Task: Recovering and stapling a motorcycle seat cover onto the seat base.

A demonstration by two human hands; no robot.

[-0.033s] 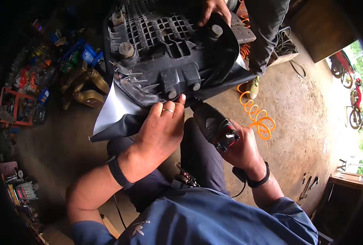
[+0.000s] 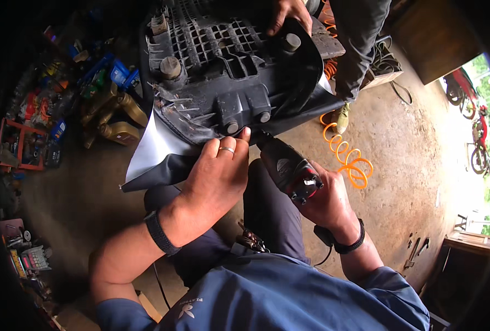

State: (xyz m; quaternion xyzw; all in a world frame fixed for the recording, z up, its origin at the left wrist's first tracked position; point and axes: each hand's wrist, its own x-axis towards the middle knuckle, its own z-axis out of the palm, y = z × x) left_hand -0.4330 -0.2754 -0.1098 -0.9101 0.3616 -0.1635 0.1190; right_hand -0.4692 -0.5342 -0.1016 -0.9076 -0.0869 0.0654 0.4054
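Note:
An upturned black plastic seat base [image 2: 217,60] with a ribbed grid lies in front of me. A black cover with a white underside [image 2: 157,146] is folded over its near edge. My left hand [image 2: 217,176], with a ring and a black wristband, presses the cover against that edge with its fingertips. My right hand [image 2: 327,204] grips a black power tool with a red part [image 2: 286,165], whose nose points at the seat edge just beside my left fingers. Another person's hand [image 2: 289,12] holds the far side of the seat.
An orange coiled hose [image 2: 347,157] lies on the dirt floor to the right. The other person's leg [image 2: 361,33] stands at the top right. Tools and coloured boxes [image 2: 52,121] and brass-coloured parts [image 2: 115,118] crowd the left. Motorcycles [image 2: 471,121] stand outside at far right.

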